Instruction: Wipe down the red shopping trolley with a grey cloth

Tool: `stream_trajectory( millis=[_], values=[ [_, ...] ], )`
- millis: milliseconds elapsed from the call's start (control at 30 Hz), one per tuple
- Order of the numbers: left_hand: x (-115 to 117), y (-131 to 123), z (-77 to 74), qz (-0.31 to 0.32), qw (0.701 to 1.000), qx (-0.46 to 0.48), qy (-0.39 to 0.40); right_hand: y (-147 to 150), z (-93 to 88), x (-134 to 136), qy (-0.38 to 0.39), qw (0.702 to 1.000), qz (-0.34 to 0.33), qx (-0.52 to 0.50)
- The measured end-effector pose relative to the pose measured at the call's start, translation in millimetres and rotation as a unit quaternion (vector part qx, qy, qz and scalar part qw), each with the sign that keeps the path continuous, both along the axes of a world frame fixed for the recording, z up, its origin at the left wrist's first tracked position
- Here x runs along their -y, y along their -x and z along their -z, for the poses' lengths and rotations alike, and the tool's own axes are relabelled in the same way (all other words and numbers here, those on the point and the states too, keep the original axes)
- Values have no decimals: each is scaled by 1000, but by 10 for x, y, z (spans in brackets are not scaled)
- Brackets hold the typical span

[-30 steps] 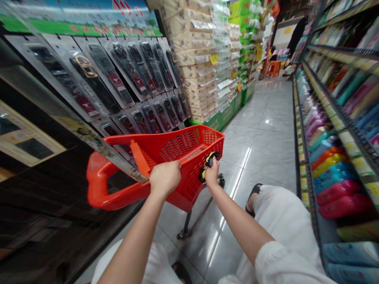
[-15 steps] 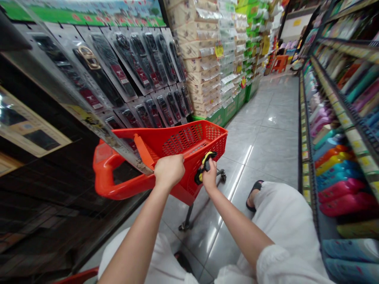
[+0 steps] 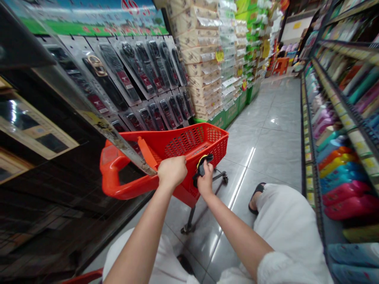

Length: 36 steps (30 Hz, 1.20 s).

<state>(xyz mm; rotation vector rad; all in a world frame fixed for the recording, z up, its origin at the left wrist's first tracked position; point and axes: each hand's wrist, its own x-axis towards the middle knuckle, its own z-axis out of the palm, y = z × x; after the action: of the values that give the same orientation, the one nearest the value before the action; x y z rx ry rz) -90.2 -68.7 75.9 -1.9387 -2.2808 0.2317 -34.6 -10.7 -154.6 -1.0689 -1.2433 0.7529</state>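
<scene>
My left hand [image 3: 172, 172] is closed over the near rim of a red plastic shopping cart [image 3: 139, 187]. Just to its right, my right hand [image 3: 205, 180] has its fingers wrapped round a black-and-yellow thing [image 3: 201, 167], whose exact kind I cannot make out. That thing is up against the cart's perforated side, or very close to it. The cart stands on dark legs with small castors [image 3: 225, 178]. Through its rim I see only bare red plastic inside, and part of the interior is hidden.
A worn metal post [image 3: 118, 142] slants down to the cart's rim on the left. Packaged belts [image 3: 102, 77] hang behind it, beside stacked tissue packs [image 3: 204, 67]. Shelves of colourful bottles [image 3: 340, 169] line the right. A grey tiled aisle [image 3: 275, 114] leads to an orange stool [image 3: 280, 65].
My right hand has turned the black-and-yellow thing, so less yellow shows, and has moved slightly down and left. My left hand stays on the rim. The whole view has shifted slightly.
</scene>
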Motion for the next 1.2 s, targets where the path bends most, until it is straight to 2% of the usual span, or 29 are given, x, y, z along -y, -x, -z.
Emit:
stream_trajectory(
  millis=[100, 167, 233, 300, 433, 533, 600, 667, 733, 800, 900, 1000, 1100, 1200],
  values=[
    [-8, 1, 4, -6, 1000, 1, 3, 29, 155, 278, -2, 999, -26, 42],
    [-6, 8, 5, -4, 1000, 2, 0, 48, 324, 460, 26, 997, -35, 59],
    [-1, 16, 2, 0, 1000, 2, -3, 83, 410, 554, 56, 996, -35, 55],
    [4, 22, -3, 3, 1000, 1, -4, 135, 373, 561, 58, 997, -31, 31],
    [3, 23, -10, -1, 1000, 5, -3, 191, 264, 553, 1, 999, -48, 2],
    [-2, 23, -6, -5, 1000, 11, -4, 132, 457, 688, 13, 997, -73, 33],
    [-4, 26, -1, -5, 1000, 14, -5, 92, 639, 792, 62, 994, -78, 46],
    [-6, 29, 5, -6, 1000, 16, -6, 105, 730, 846, 100, 992, -73, 35],
    [-10, 31, 7, -8, 1000, 17, -6, 182, 686, 842, 97, 994, -57, 7],
    [-19, 33, 4, -9, 1000, 17, -9, 278, 567, 814, 66, 997, -39, -16],
    [-39, 30, -6, -11, 1000, 18, -10, 340, 477, 820, 20, 998, -57, 0],
    [-57, 25, -10, -13, 1000, 18, -9, 265, 611, 887, 2, 995, -91, 31],
    [-69, 27, -3, -12, 1000, 16, -15, 155, 775, 875, 29, 994, -104, 17],
    [-78, 35, 6, -10, 1000, 15, -17, 51, 716, 646, 51, 995, -80, -30]
  ],
)
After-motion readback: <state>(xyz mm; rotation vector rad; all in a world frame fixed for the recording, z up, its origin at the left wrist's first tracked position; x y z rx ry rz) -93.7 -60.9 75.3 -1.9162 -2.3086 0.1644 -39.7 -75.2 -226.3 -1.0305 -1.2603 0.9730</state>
